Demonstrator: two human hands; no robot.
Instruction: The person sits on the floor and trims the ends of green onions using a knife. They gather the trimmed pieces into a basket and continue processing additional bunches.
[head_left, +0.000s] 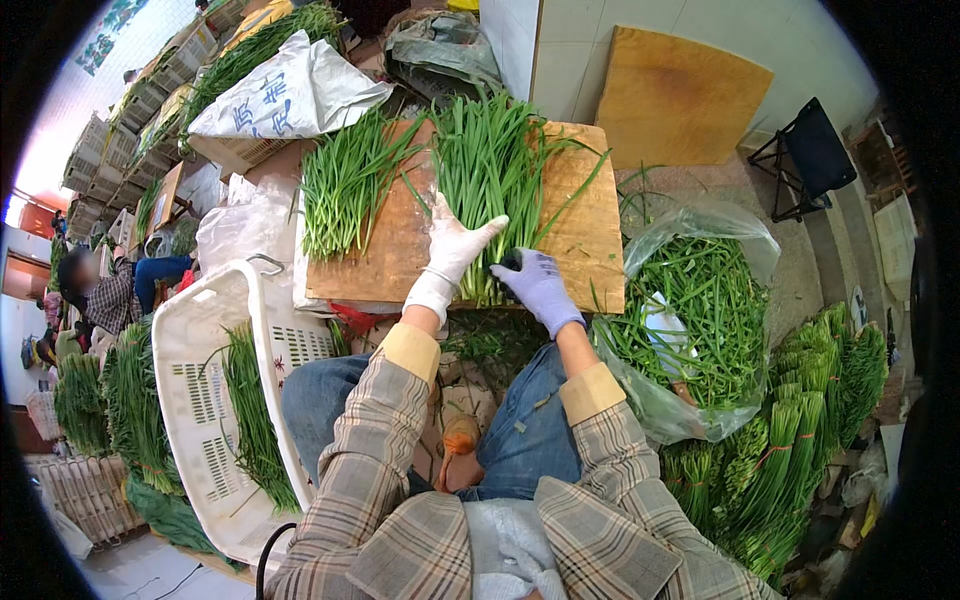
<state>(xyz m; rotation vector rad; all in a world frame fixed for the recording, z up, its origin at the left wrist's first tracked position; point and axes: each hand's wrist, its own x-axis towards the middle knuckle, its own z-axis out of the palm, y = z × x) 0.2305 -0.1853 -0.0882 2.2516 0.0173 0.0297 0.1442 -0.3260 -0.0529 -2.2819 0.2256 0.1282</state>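
My left hand (459, 244), in a white glove, lies on the left side of a thick pile of garlic chives (491, 161), its thumb stretched out over the stems. Its other fingers are partly hidden, so its grip is unclear. Near the pale stem ends, my right hand (538, 286) in a purple glove with dark palm coating pinches stems between thumb and fingers. The pile rests on a wooden board (581, 225), leaves pointing away from me. A smaller pile of chives (349, 187) lies on the board's left side.
Left of my knees stands a white plastic basket (217, 300) with chives inside. A clear bag (739, 217) at right holds green trimmings and a cleaver (666, 334). Tied chive bundles (780, 442) stand at lower right. A seated person (112, 300) is at far left.
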